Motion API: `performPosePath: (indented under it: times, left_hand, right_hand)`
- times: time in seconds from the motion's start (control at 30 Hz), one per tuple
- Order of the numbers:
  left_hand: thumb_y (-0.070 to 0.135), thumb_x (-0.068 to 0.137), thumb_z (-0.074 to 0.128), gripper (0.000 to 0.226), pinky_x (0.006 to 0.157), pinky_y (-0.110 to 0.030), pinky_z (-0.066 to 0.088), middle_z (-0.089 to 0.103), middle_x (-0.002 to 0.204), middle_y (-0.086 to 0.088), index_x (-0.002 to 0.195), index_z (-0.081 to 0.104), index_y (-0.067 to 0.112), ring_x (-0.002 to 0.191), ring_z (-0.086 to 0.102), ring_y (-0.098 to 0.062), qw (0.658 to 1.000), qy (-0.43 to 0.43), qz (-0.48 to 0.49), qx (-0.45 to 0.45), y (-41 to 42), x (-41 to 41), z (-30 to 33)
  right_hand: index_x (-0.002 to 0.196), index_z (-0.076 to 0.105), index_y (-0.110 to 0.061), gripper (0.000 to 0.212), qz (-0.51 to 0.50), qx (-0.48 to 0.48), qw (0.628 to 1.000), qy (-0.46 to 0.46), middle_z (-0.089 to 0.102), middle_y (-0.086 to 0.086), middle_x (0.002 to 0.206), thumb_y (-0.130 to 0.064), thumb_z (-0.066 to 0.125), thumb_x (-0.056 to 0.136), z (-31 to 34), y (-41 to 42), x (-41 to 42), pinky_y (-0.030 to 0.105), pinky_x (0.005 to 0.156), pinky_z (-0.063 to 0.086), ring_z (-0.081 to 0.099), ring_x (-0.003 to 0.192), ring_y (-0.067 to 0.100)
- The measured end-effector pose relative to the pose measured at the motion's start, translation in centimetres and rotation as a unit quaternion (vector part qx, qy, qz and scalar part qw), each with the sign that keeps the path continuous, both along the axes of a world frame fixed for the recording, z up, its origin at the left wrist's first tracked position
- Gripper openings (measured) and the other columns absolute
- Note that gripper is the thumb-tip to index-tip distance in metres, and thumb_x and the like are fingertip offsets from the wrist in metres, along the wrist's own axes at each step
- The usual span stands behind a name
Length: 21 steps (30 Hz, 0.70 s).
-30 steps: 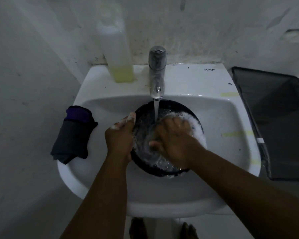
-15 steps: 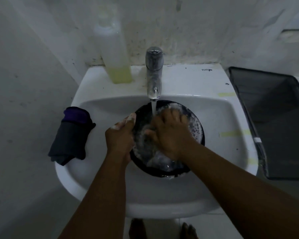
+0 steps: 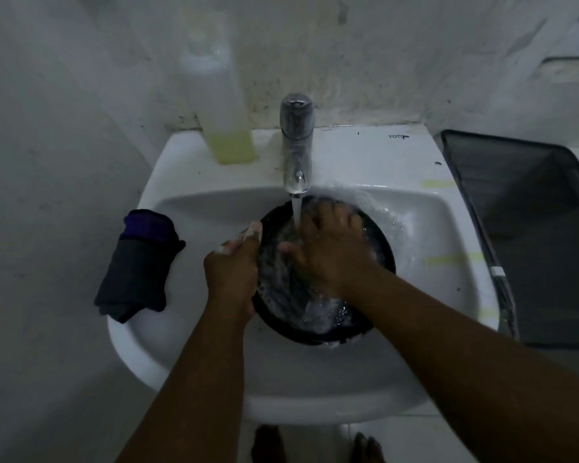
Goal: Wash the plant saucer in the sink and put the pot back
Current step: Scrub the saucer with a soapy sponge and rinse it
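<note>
A round black plant saucer [image 3: 358, 332] lies in the white sink [image 3: 435, 295], wet and foamy inside. Water runs from the chrome tap [image 3: 296, 145] onto it. My left hand [image 3: 233, 275] grips the saucer's left rim, thumb on top with foam on it. My right hand [image 3: 331, 248] lies flat inside the saucer under the stream, fingers spread toward the far rim. No pot is in view.
A tall bottle with yellow liquid [image 3: 223, 101] stands on the sink's back ledge left of the tap. A folded dark cloth with a purple band [image 3: 139, 265] hangs over the sink's left rim. A dark mesh bin [image 3: 532, 235] sits right of the sink. Walls close in behind and left.
My right hand has slid from the saucer's middle toward its far rim. Much of the white foam has rinsed off, and water now splashes over the far right rim.
</note>
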<state>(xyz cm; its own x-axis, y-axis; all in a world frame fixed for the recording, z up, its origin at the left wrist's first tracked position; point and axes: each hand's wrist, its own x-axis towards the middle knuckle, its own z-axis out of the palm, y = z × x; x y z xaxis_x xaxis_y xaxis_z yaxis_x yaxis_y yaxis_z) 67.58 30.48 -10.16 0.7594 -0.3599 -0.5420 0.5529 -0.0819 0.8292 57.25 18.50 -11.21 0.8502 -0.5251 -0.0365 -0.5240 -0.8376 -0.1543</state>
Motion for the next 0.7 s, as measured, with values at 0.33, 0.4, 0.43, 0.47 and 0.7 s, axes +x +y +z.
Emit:
performPosePath:
  times: [0.33, 0.4, 0.43, 0.47, 0.7]
  left_hand:
    - [0.041, 0.089, 0.077, 0.054, 0.088, -0.025, 0.059, 0.072, 0.124, -0.005, 0.129, 0.068, 0.006, 0.104, 0.069, -0.013, 0.999, 0.014, 0.005, 0.037, 0.5, 0.9, 0.5]
    - [0.04, 0.089, 0.078, 0.054, 0.098, -0.035, 0.057, 0.071, 0.125, -0.004, 0.13, 0.068, 0.007, 0.106, 0.069, -0.016, 0.999, 0.029, 0.011, 0.035, 0.6, 0.8, 0.6]
    - [0.038, 0.089, 0.079, 0.052, 0.099, -0.038, 0.056, 0.071, 0.124, -0.004, 0.129, 0.068, 0.007, 0.105, 0.07, -0.017, 0.998, 0.035, 0.016, 0.04, 0.6, 0.9, 0.6]
    - [0.038, 0.088, 0.079, 0.051, 0.1, -0.04, 0.056, 0.071, 0.123, -0.004, 0.128, 0.069, 0.007, 0.104, 0.07, -0.019, 0.998, 0.04, 0.023, 0.05, 0.7, 0.9, 0.6]
    - [0.052, 0.078, 0.084, 0.07, 0.091, -0.056, 0.059, 0.071, 0.125, -0.012, 0.128, 0.068, 0.005, 0.102, 0.072, -0.033, 0.987, 0.121, 0.045, 0.091, 1.3, 1.7, -0.2]
  right_hand:
    - [0.109, 0.061, -0.027, 0.066, 0.138, 0.145, 0.98, -0.014, 0.042, -0.008, 0.11, -0.072, 0.014, 0.096, 1.7, 4.9, -4.9, 0.039, 0.093, 0.027, 0.035, 0.108, 0.018]
    - [0.106, 0.071, -0.023, 0.068, 0.145, 0.111, 0.981, -0.058, 0.057, -0.005, 0.105, -0.07, 0.022, 0.1, 1.7, 4.6, -5.8, 0.035, 0.085, 0.033, 0.046, 0.1, 0.019]
    - [0.098, 0.073, -0.021, 0.069, 0.149, 0.097, 0.982, -0.071, 0.063, -0.003, 0.099, -0.07, 0.024, 0.101, 1.8, 4.5, -6.1, 0.031, 0.08, 0.036, 0.051, 0.095, 0.018]
    - [0.087, 0.072, -0.021, 0.069, 0.148, 0.093, 0.981, -0.084, 0.066, -0.002, 0.091, -0.071, 0.027, 0.101, 1.8, 4.4, -6.1, 0.029, 0.073, 0.037, 0.055, 0.087, 0.016]
    - [0.085, 0.076, -0.023, 0.048, 0.099, 0.05, 0.963, -0.244, 0.075, -0.003, 0.076, -0.064, 0.051, 0.093, 3.5, 3.2, -5.1, 0.009, 0.057, 0.029, 0.064, 0.067, 0.011]
